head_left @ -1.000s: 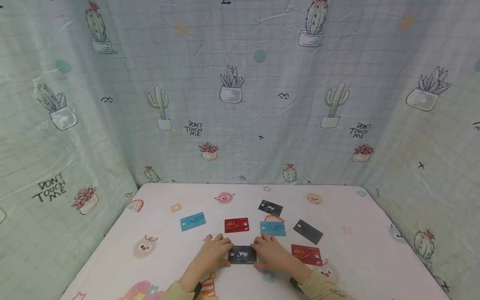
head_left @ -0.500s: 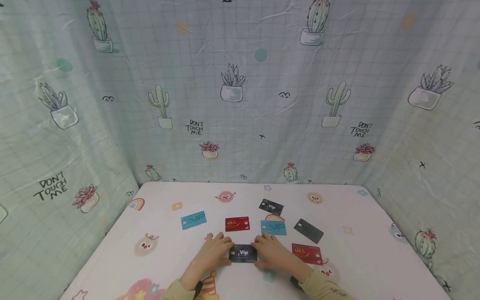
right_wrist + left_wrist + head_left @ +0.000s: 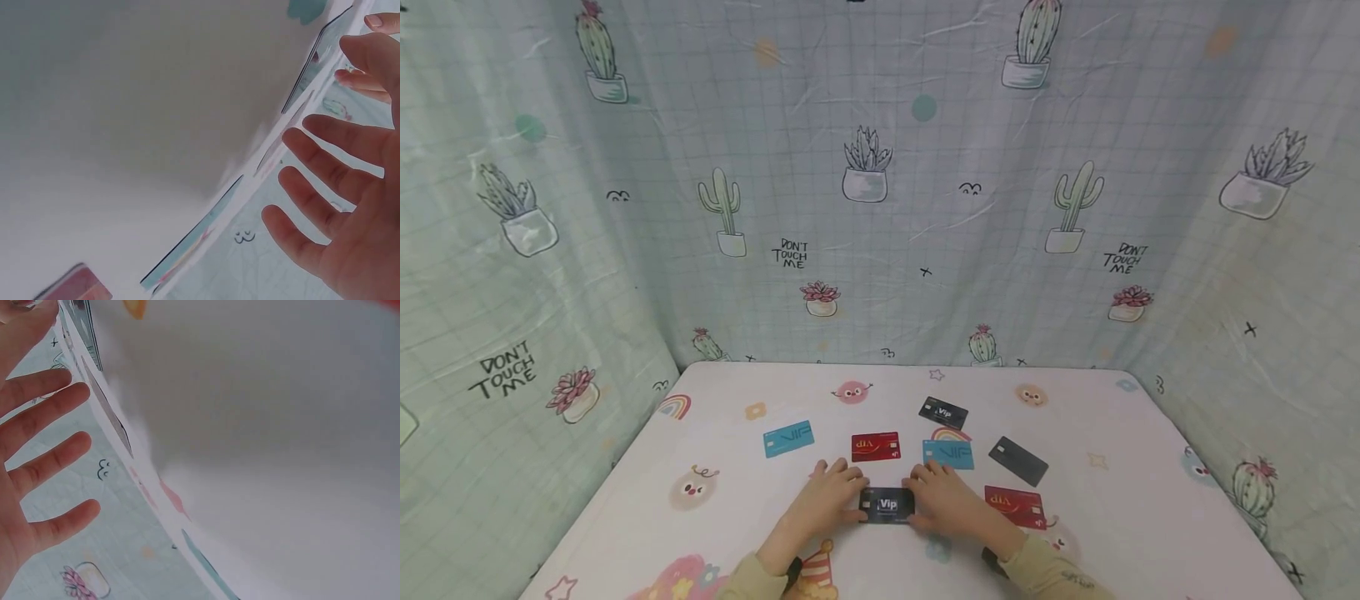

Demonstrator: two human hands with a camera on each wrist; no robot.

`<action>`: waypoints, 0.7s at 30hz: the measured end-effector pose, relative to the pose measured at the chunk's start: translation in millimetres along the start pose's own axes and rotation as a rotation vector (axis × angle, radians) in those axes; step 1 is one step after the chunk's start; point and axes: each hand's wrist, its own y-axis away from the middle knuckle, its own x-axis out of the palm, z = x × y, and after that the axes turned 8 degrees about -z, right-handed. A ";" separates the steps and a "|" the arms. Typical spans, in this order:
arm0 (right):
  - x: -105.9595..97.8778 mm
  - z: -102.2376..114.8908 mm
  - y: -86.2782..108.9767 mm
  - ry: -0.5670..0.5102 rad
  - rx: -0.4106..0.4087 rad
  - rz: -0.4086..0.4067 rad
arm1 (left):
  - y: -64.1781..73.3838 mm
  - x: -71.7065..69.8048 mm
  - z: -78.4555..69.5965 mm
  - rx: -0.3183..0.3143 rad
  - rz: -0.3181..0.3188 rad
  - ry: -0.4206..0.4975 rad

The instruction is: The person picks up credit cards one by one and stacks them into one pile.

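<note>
A black bank-style card (image 3: 886, 506) printed "Vip" lies face up near the front middle of the table. My left hand (image 3: 823, 500) is at its left end, with thumb and index fingertip right at the edge. At the opposite end is my right hand (image 3: 947, 502), its thumb and index likewise close against the card. Both wrist views show straight, spread fingers (image 3: 47, 412) on the left and similar fingers (image 3: 325, 162) on the right. Neither hand is curled round the card. Just beyond the right fingertips is a blue VIP card (image 3: 947, 454).
Behind the hands lie a red card (image 3: 876, 447), another blue card (image 3: 788, 439) and a second black Vip card (image 3: 943, 412). To the right are a dark grey card (image 3: 1018, 461) and another red card (image 3: 1015, 507). A printed curtain (image 3: 895, 317) hangs beyond the table.
The fingers of both hands have loosened and spread slightly at the ends of the black card. The cards keep their places, and the head view has tilted a touch.
</note>
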 end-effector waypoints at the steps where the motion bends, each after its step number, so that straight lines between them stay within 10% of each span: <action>1: -0.2 -0.6 -0.5 0.004 0.000 -0.005 | -0.6 -0.1 0.7 0.003 -0.004 -0.005; 21: -10.7 -11.9 -19.5 0.062 0.009 -0.065 | -17.5 3.2 17.4 0.041 -0.067 -0.018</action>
